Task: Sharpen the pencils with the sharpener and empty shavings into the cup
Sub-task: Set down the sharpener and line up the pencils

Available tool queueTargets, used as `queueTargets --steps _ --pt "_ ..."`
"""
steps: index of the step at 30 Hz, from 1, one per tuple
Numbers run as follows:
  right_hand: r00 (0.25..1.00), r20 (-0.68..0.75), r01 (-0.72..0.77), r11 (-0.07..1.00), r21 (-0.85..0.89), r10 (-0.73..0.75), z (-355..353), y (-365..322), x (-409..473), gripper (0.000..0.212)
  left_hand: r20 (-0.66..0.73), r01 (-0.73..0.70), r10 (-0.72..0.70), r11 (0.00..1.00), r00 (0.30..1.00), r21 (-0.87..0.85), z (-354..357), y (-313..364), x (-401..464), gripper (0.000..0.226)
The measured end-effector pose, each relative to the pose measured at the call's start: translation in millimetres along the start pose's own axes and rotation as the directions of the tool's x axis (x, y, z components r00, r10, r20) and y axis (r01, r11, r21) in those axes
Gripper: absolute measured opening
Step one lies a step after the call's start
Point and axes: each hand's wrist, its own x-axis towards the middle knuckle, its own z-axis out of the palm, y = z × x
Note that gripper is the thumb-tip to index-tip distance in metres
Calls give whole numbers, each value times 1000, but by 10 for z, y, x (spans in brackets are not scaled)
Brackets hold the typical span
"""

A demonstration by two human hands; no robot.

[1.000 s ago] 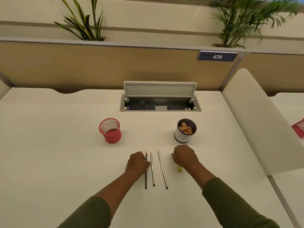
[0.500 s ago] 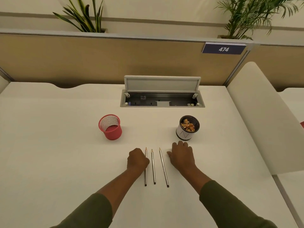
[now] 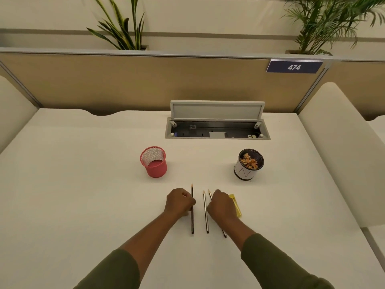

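Observation:
Three dark pencils lie side by side on the white desk [image 3: 83, 184], tips pointing away from me. My left hand [image 3: 179, 203] has its fingers curled against the left pencil [image 3: 192, 222], pinching it where it lies. The middle pencil [image 3: 205, 213] lies untouched. My right hand [image 3: 221, 206] is closed down over the right pencil [image 3: 224, 234], hiding its middle. A yellow sharpener [image 3: 237, 208] rests on the desk just to the right of that hand. The black-and-white cup [image 3: 243, 173], holding orange-brown shavings, stands beyond my right hand.
A red mesh cup [image 3: 155, 170] stands beyond my left hand. Behind both cups an open cable box [image 3: 217, 132] is sunk into the desk, lid raised. A tan partition [image 3: 145, 84] closes the back, and cream side panels [image 3: 337, 142] flank the desk.
My right hand moved left off the sharpener, uncovering it, and closed over the right pencil. The left pencil has shifted slightly forward and away from the middle one under my left hand.

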Motion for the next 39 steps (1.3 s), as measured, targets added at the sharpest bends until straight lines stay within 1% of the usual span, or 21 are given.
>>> queueTargets --steps 2,4,6,9,14,17,19,21,23,26,28,30,32,34,39 --pt "999 5 -46 997 67 45 -13 -21 -10 10 5 2 -1 1000 1000 -22 -29 -16 -17 9" --pt "998 20 -66 988 143 64 -14 -60 -19 8 1 -12 12 1000 1000 -29 -72 -30 -35 10" --pt "997 33 -80 980 180 75 1 -89 -11 8 -5 -33 33 999 999 -30 -107 -24 -41 10" --pt "997 29 -70 982 173 66 34 -167 -25 10 -28 -82 82 996 996 -31 -235 15 -59 10" --pt "999 20 -39 994 101 37 68 -274 -33 1 -82 -175 171 983 982 -46 -557 141 -12 10" --pt "999 24 -37 996 78 35 23 -352 -18 20 -122 -211 204 976 971 -45 -749 210 22 11" --pt "999 34 -22 993 120 18 -75 -471 15 25 -158 -252 247 968 956 -13 -857 234 57 14" --pt "999 22 30 984 176 -34 -249 -678 90 16 -215 -301 300 953 929 31 -961 269 95 16" --pt "994 -35 112 962 247 -107 -479 -966 166 7 -263 -332 338 941 904 69 -1068 333 131 16" --pt "964 -135 262 899 351 -229 -837 -1405 247 6 -323 -372 373 926 870 67 -1239 461 196 19" --pt "926 -210 373 849 373 -314 -1052 -1642 292 5 -352 -414 419 905 837 95 -1365 573 233 19" --pt "890 -271 448 808 383 -366 -1194 -1833 365 7 -391 -453 452 886 802 94 -1505 696 272 15" --pt "874 -303 478 784 396 -380 -1250 -1964 439 15 -437 -477 474 872 764 112 -1623 805 313 11" --pt "875 -302 479 768 425 -379 -1206 -2055 519 18 -463 -480 485 866 742 138 -1704 858 379 11" --pt "897 -232 442 778 446 -376 -839 -2081 702 18 -430 -438 472 880 770 182 -1675 710 590 8"
